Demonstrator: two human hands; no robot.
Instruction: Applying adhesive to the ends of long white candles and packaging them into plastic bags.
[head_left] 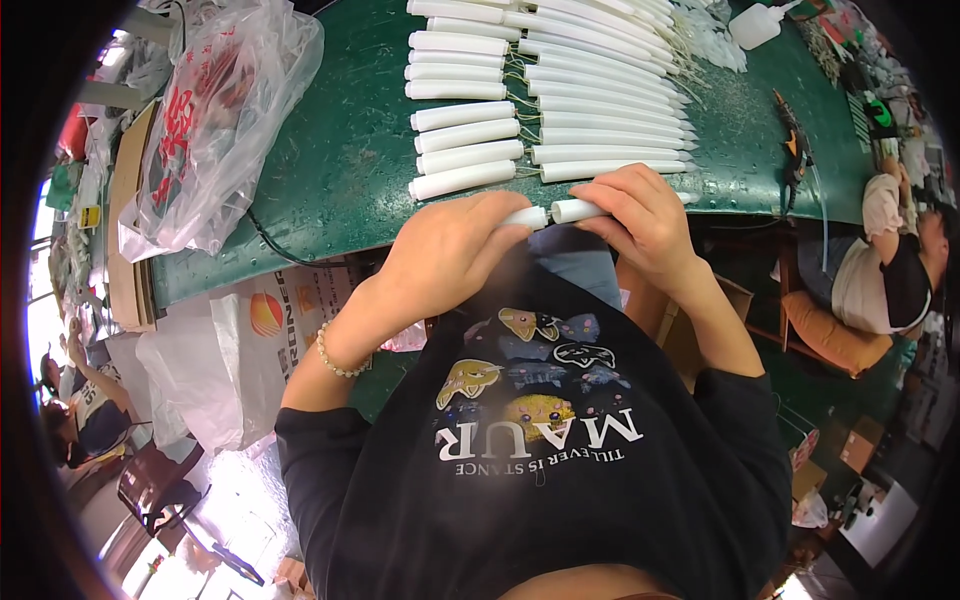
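Observation:
At the near edge of the green table (350, 165), my left hand (440, 245) is closed round a short white tube (532, 217), mostly hidden by my fingers. My right hand (642, 225) grips a long white tapered tube (572, 210) whose hollow end faces the short one. The two ends are close together with a narrow gap between them. Just beyond my hands lies a row of short white tubes (465, 130), alongside a row of long white tapered tubes (615, 135) with pointed right ends. Thin wires (527, 110) run between the rows.
A clear plastic bag (235, 110) lies on the table's left, with a black cable (275, 245) by the edge. To the right are a glue gun (793, 150) and a white squeeze bottle (757, 25). Other people sit at both sides. A white sack (215, 350) hangs below.

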